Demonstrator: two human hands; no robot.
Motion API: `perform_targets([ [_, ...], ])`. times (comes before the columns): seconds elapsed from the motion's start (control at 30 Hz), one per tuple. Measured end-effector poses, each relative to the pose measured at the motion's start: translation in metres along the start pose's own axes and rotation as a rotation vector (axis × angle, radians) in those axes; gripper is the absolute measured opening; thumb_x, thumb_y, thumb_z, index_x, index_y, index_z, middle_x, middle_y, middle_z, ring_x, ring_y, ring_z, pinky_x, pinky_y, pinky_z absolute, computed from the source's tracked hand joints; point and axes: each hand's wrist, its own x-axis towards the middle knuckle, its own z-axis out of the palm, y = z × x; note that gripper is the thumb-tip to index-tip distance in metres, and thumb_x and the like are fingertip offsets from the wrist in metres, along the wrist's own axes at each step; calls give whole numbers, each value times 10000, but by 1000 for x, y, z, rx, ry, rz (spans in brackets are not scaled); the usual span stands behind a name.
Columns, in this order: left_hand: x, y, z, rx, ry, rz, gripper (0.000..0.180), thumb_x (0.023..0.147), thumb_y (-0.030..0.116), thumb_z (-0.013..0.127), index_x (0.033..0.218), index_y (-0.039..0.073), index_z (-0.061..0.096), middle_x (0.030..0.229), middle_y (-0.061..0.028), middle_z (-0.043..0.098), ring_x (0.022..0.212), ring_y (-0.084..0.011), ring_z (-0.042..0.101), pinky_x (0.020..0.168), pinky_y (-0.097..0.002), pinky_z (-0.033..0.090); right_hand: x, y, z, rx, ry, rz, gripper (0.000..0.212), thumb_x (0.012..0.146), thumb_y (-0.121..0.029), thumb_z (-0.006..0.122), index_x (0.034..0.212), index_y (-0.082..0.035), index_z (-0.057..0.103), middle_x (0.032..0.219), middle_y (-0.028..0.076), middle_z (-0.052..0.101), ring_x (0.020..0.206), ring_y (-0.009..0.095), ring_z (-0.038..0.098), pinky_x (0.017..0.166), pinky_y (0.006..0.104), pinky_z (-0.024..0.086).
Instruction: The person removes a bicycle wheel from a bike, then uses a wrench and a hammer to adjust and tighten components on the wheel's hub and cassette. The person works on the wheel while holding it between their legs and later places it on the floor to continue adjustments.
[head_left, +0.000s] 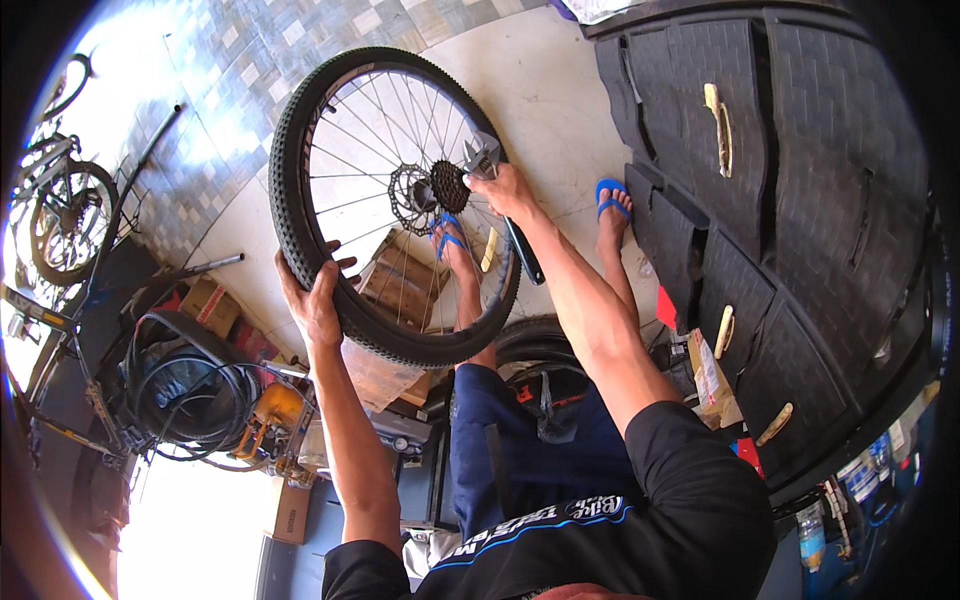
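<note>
A bicycle wheel with a knobbly black tyre (290, 180) is held up in front of me, tilted. My left hand (315, 300) is closed round the tyre at its lower left, with the thumb on the near side. My right hand (508, 192) grips an adjustable wrench (484, 152), whose head points up past the fingers. The wrench's black handle (523, 252) runs down beneath my wrist. Its head lies close to the rear cassette (450, 190); whether they touch, I cannot tell. A brake disc (408, 200) sits on the hub, left of the cassette.
A wooden crate (395, 285) stands on the floor behind the wheel. Bicycles (70, 215) and coiled black tyres (180, 375) crowd the left side. Large black panels with pale handles (820, 160) fill the right. My feet in blue flip-flops (612, 200) are on the floor.
</note>
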Motion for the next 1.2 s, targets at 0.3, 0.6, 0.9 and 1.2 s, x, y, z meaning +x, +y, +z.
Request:
perform_targets([
  [0.3, 5, -3, 8, 6, 0, 85, 520, 942, 69, 623, 1408, 11, 399, 1136, -208, 682, 849, -306, 744, 641, -397, 632, -15, -2, -13, 34, 62, 113, 321, 871, -254, 797, 954, -2, 617, 652, 83, 633, 484, 175, 601, 432, 344, 481],
  [0.6, 5, 3, 20, -3, 57, 36, 546, 929, 75, 646, 1410, -1, 400, 1115, -205, 685, 832, -313, 743, 629, -403, 639, -57, 30, -51, 166, 187, 23, 250, 998, -159, 608, 1155, 21, 533, 894, 110, 642, 590, 159, 638, 456, 324, 530],
  [0.9, -6, 11, 27, -25, 78, 16, 528, 924, 67, 652, 1389, 5, 410, 1113, -206, 685, 832, -311, 742, 631, -402, 638, -65, -5, -24, -20, 118, -69, 300, 1080, -310, 533, 1284, -91, 518, 764, 77, 631, 490, 128, 592, 444, 303, 503],
  [1.2, -9, 10, 34, -8, 83, 12, 524, 930, 59, 652, 1388, 3, 402, 1100, -201, 686, 821, -310, 742, 627, -391, 635, -56, -7, -8, -417, 237, -190, 452, 1042, -273, 486, 1391, 14, 480, 1192, 331, 664, 1070, 523, 643, 938, 564, 509],
])
